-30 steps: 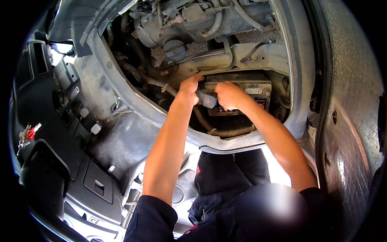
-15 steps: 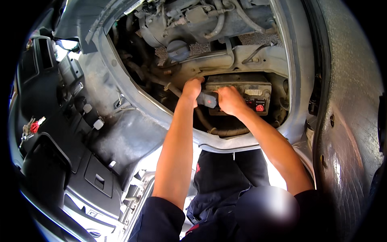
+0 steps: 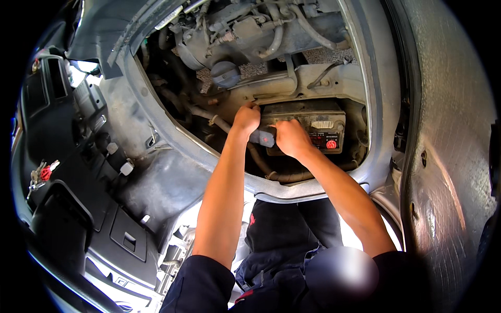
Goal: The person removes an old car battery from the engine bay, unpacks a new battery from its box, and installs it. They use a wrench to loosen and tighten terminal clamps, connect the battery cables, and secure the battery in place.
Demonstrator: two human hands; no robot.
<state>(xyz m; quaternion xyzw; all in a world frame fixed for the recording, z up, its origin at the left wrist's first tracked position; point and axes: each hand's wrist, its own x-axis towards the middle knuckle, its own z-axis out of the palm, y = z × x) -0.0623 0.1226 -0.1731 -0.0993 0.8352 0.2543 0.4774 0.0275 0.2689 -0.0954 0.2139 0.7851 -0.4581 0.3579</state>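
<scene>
1 dark block (image 3: 265, 137) lies between left grip (image 3: 246, 120) and right grip (image 3: 293, 137).

A dark, boxy cover (image 3: 265, 137) with a small red mark sits at the left end of a dusty, dark battery (image 3: 326, 125).

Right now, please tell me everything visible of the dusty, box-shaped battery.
The dusty, box-shaped battery looks plastic, with a pale label and a darker near side bearing a red round mark. It sits inside the grey-rimmed opening. The bare right hand partly hides it; contact is unclear.
</scene>
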